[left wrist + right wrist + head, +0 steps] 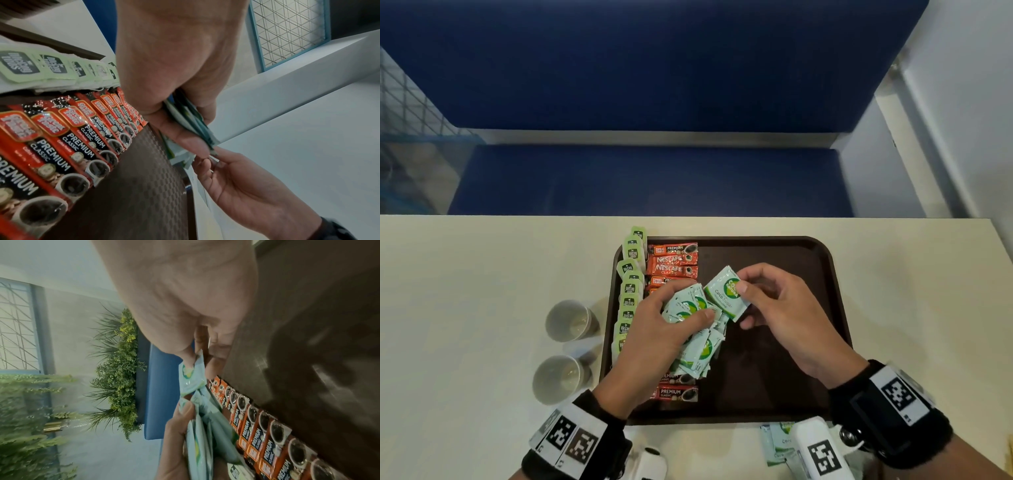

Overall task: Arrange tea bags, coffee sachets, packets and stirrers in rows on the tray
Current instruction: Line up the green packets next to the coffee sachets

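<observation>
A dark brown tray lies on the table. Along its left rim runs a row of green tea bags; beside it is a row of red coffee sachets. My left hand grips a fanned stack of white-green sugar packets above the sachet row. My right hand pinches a single sugar packet between thumb and fingers, just right of the stack and above the tray's bare middle.
Two paper cups stand on the table left of the tray. More sugar packets lie on the table near the front edge, below the tray. A blue bench runs behind the table.
</observation>
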`<action>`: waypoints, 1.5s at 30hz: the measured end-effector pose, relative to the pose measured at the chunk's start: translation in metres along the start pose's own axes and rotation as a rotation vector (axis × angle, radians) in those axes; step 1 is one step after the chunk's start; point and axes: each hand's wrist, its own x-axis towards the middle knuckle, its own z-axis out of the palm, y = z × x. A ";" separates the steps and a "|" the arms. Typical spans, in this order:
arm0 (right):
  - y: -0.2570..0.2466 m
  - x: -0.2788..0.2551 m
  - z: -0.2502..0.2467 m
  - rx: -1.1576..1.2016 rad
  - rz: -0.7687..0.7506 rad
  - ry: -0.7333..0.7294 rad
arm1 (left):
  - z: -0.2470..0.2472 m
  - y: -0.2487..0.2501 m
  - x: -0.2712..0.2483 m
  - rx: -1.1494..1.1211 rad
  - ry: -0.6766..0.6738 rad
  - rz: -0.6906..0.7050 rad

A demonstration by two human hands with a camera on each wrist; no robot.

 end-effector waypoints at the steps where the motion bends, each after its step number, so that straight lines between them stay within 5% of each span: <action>1: -0.001 0.002 -0.001 0.001 -0.008 -0.011 | -0.001 0.001 0.000 0.011 -0.004 0.000; 8: 0.015 0.056 -0.009 -0.461 -0.177 0.143 | -0.014 -0.003 -0.005 0.035 0.025 -0.019; 18: 0.040 0.095 0.004 -0.821 -0.330 0.217 | -0.025 -0.006 -0.006 0.007 0.048 -0.046; 23: 0.055 0.092 0.005 -0.976 -0.442 0.110 | -0.028 -0.006 -0.002 -0.001 0.058 -0.063; 45: 0.051 0.112 0.017 -1.023 -0.492 0.183 | -0.031 -0.005 0.008 -0.009 0.096 -0.094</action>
